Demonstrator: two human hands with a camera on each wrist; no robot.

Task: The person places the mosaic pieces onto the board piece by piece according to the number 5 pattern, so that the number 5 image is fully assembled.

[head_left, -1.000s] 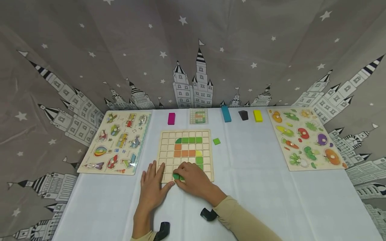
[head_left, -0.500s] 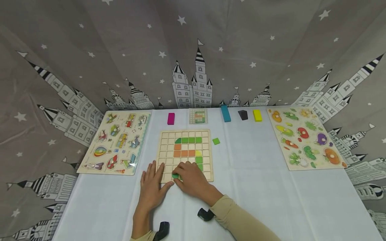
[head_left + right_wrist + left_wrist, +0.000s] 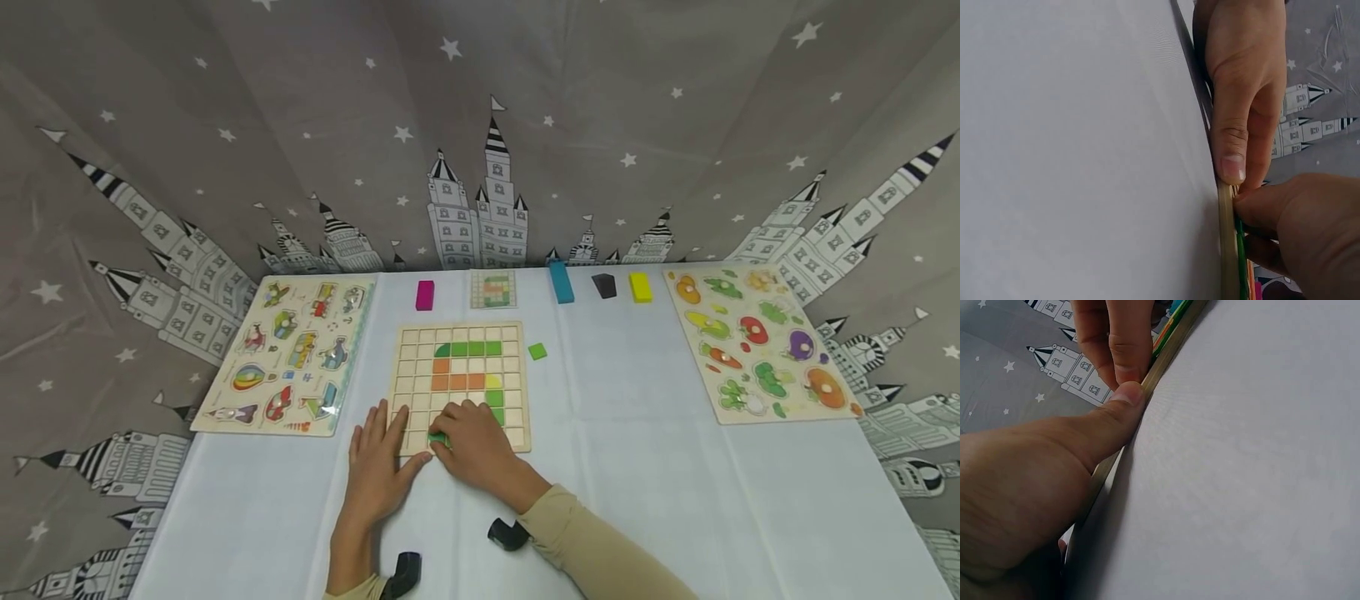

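Observation:
A wooden grid board (image 3: 408, 358) lies on the white table, bearing green tiles (image 3: 468, 348) across its upper part, orange tiles (image 3: 459, 382) and a yellow rounded tile (image 3: 493, 381). My left hand (image 3: 378, 471) rests with straight fingers on the board's lower left corner; in the left wrist view its thumb (image 3: 1127, 392) touches the board's edge. Over the lower rows, my right hand (image 3: 480, 446) is bent, its thumb and fingers pinching a green tile (image 3: 437, 437) in the bottom row. That hand hides part of the tile and neighbouring cells.
A loose green tile (image 3: 537, 351) lies right of the board. Behind it stand a pattern card (image 3: 493, 289) and magenta (image 3: 425, 295), blue (image 3: 561, 282), black (image 3: 604, 286) and yellow (image 3: 641, 287) blocks. Picture puzzles flank them: vehicles (image 3: 288, 358) left, vegetables (image 3: 761, 346) right.
My right hand and wrist have shifted slightly left, and the fingers now cover more of the green tile in the bottom row. My left hand stays in place.

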